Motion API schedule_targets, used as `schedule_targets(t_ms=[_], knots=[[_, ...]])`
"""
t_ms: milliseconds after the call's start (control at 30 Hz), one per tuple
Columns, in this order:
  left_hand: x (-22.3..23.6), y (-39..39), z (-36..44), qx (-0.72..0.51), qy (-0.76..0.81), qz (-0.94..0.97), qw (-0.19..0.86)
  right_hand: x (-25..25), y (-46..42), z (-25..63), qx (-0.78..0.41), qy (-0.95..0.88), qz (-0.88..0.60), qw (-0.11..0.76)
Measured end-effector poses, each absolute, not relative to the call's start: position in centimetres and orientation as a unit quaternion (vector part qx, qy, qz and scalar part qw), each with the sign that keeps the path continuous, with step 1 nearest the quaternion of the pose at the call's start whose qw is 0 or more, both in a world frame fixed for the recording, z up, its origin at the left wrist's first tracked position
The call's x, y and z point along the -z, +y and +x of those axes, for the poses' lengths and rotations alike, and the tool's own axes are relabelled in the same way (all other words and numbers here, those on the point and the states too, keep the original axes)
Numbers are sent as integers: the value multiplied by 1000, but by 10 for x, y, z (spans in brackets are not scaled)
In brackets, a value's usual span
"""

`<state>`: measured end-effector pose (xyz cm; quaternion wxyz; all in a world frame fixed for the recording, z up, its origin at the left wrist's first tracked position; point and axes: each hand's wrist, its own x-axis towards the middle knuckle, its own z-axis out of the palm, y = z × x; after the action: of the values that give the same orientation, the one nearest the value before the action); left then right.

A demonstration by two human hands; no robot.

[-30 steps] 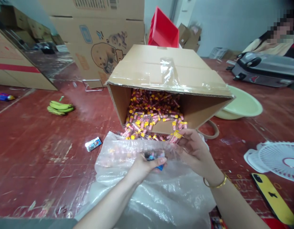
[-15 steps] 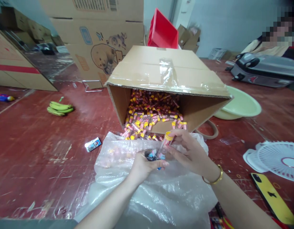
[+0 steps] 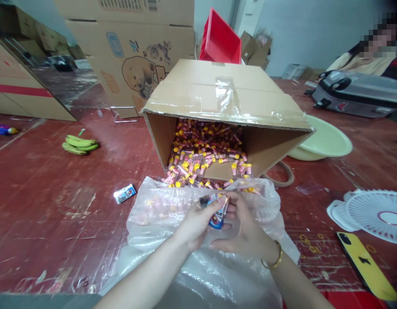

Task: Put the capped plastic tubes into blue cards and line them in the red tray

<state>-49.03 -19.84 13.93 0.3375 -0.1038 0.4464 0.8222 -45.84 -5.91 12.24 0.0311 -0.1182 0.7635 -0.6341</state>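
Observation:
My left hand [image 3: 196, 225] is closed on a small blue printed packet [image 3: 216, 221], its thumb pressed across the front. A clear tube with a yellow cap seems to lie against the packet at the thumb tip, mostly covered by fingers. My right hand [image 3: 248, 234] is at the packet's right side, fingers touching behind it and thumb stretched apart below. Both hands are above a crumpled translucent plastic sheet [image 3: 214, 274]. Just beyond, many yellow-capped tubes [image 3: 193, 165] with pink contents fill a cardboard box [image 3: 198, 90] lying on its side, and some spill onto the sheet.
Left of the sheet lie another small packet [image 3: 124, 194] and bananas [image 3: 80, 145]. To the right are a yellow phone [image 3: 367, 266], a white fan grille [image 3: 375, 214] and a pale green basin [image 3: 327, 139]. A person sits behind a grey suitcase [image 3: 359, 94]. A red crate [image 3: 220, 40] stands behind.
My right hand has moved down and tipped the tube from upright toward the packet, its fingers now behind it. My left hand has turned, showing more of the packet's blue face.

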Motion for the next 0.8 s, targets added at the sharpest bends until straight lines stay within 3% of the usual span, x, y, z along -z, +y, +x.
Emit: schedule_targets(t_ms=[167, 333, 667, 800], knots=[[-142, -196, -489, -818, 463, -72, 334, -108, -69, -453, 638, 765, -60, -55], [-138, -201, -485, -804, 495, -49, 326, -109, -70, -456, 656, 741, -96, -104], [-128, -200, -481, -793, 524, -27, 309, -115, -57, -452, 678, 726, -82, -83], [-128, -197, -481, -764, 551, -46, 333, -118, -40, -448, 732, 675, 7, -87]])
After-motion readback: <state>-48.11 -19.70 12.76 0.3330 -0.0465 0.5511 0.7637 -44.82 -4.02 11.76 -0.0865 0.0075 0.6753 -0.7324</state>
